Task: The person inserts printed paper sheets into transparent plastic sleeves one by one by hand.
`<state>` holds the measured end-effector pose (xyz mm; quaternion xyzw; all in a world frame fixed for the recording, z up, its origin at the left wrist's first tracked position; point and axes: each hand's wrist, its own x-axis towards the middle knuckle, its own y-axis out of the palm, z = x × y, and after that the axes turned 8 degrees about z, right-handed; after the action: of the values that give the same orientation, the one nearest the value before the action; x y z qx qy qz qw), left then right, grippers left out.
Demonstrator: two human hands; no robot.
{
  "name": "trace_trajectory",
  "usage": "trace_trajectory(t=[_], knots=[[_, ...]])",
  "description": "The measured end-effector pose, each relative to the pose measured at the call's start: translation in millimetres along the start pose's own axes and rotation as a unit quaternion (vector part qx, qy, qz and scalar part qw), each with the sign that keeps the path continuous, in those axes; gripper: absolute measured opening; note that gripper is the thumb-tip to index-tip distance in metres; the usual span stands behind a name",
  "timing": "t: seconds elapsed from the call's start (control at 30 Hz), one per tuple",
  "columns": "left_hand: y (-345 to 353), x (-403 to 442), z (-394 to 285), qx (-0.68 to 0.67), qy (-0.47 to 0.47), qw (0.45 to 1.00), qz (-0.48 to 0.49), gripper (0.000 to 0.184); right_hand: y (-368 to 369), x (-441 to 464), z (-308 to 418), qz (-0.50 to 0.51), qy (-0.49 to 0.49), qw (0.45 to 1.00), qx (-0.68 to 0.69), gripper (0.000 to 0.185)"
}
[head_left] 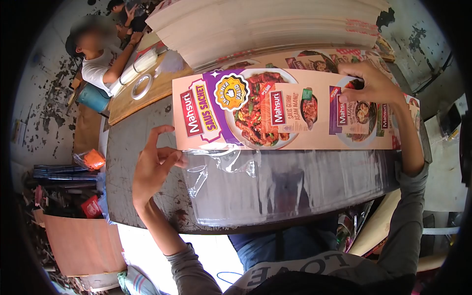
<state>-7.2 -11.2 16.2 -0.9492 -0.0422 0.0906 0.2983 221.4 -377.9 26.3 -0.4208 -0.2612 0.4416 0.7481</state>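
A long printed cardboard sheet (314,118), marked "Mahsuri" and "Saus Sachet", lies tilted across the middle of the table. My right hand (368,86) grips its upper right part, thumb on the printed face and the other fingers behind the top edge. Below it lies a stack of clear plastic sleeves (295,187), glossy and wrinkled along the upper left. At the sleeves' upper left corner, my left hand (155,169) has thumb and fingertips pinched on the plastic, while its index finger reaches to the sheet's left edge.
Behind the sheet are more printed sheets (305,56) and a tall stack of pale boards (265,29). At upper left, a co-worker (101,64) sits by a wooden board (118,105) holding a tape roll (142,87). The dark table (142,211) has a curved front edge.
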Motion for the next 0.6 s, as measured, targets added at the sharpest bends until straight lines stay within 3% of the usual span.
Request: trace_trajectory(t=[0.13, 0.2, 0.4, 0.6], knots=[[-2.1, 1.8, 10.2, -0.048, 0.018, 0.999, -0.016, 0.042, 3.7, -0.2, -4.1, -0.001, -0.008, 0.999, 0.032, 0.037], [-4.6, 3.1, 16.6, -0.082, 0.08, 0.993, 0.001, 0.045, 2.2, -1.6, -4.8, -0.001, -0.005, 1.0, 0.026, 0.037], [-7.6, 4.1, 13.9, -0.1, 0.039, 0.994, 0.034, 0.046, 2.4, -0.9, -0.9, 0.006, 0.009, 0.999, 0.032, 0.037], [-12.2, -0.3, 15.0, -0.119, 0.055, 0.991, 0.031, 0.045, 1.8, -1.7, -3.3, 0.015, 0.014, 0.996, 0.083, 0.035]])
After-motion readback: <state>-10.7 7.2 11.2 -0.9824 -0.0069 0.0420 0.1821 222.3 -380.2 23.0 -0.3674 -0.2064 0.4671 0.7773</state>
